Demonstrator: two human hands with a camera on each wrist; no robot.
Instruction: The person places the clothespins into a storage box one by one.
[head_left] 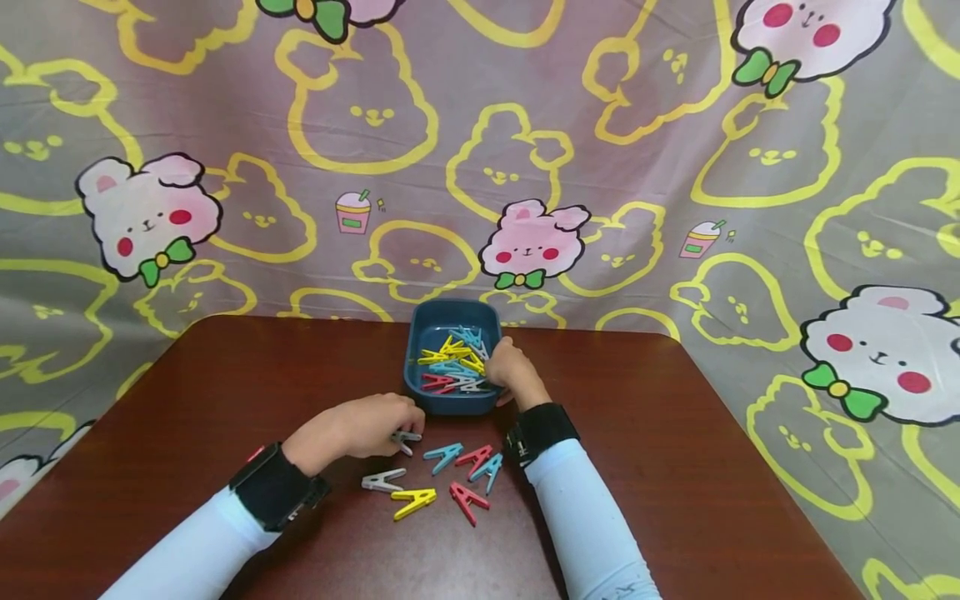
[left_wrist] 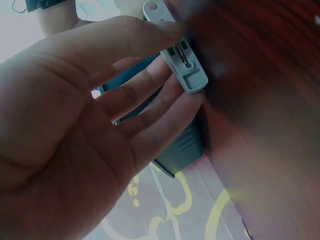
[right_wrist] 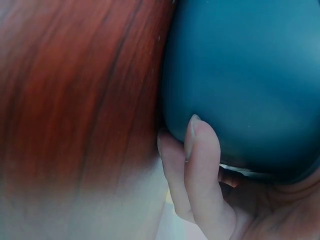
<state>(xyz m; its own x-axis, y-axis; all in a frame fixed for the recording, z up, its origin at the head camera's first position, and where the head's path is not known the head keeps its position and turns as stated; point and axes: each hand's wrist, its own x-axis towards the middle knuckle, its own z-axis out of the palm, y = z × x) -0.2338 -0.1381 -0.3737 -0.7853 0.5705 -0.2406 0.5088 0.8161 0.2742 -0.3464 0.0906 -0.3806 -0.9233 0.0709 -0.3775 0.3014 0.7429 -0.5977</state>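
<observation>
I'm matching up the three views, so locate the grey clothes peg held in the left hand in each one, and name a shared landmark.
Head: the grey clothes peg is below and left of centre, in the left hand.
Left wrist: upper middle, slanting down from the top edge.
Right wrist: not in it.
Shared landmark: the blue bin, seen in all three views.

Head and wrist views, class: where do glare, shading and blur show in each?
Head view: a pale sheen lies on the near part of the table; left wrist view: the top-left corner is washed out, the left hand dim, the table blurred; right wrist view: the blue tub is brighter at upper right, darker along its lower edge.
</observation>
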